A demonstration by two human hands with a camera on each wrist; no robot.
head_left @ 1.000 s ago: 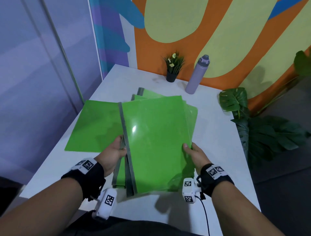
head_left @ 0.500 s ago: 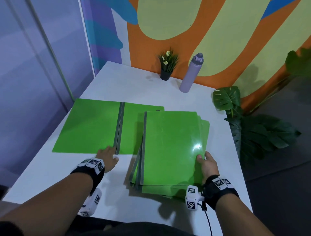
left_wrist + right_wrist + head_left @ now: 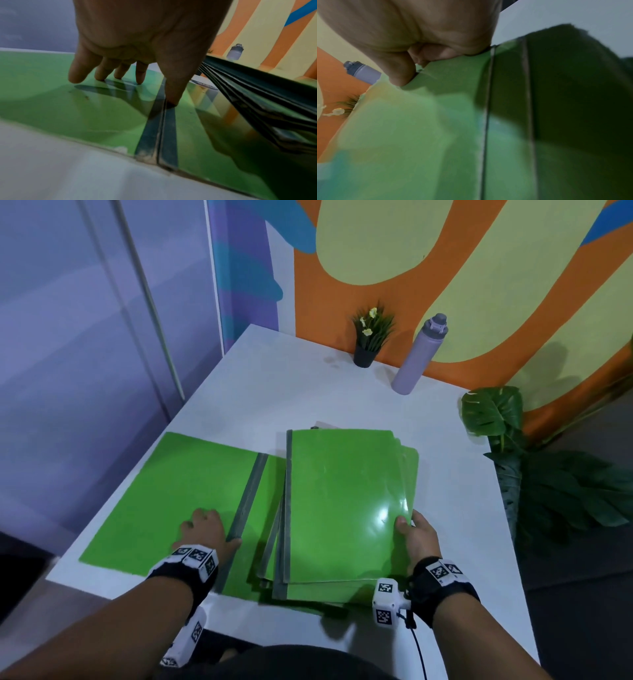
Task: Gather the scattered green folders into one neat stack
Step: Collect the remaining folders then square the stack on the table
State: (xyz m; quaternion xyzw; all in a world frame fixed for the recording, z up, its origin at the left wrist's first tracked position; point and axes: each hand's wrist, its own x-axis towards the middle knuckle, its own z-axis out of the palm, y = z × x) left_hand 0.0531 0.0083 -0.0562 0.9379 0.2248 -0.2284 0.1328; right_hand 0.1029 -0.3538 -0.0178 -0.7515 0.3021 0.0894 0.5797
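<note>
Right hand (image 3: 416, 537) grips the nearly squared stack of green folders (image 3: 346, 508) on the tabletop (image 3: 281, 392); left hand (image 3: 205, 527), fingers flat, presses one opened folder (image 3: 185, 491) lying alongside, not yet stacked.

a stack of glossy green folders (image 3: 346, 508) with grey spines is lying on the right, its edges fanning unevenly at the right side and near end. one open green folder (image 3: 178, 498) is lying flat to its left, its grey spine (image 3: 248, 494) showing, its right leaf sitting tucked under the stack.
</note>
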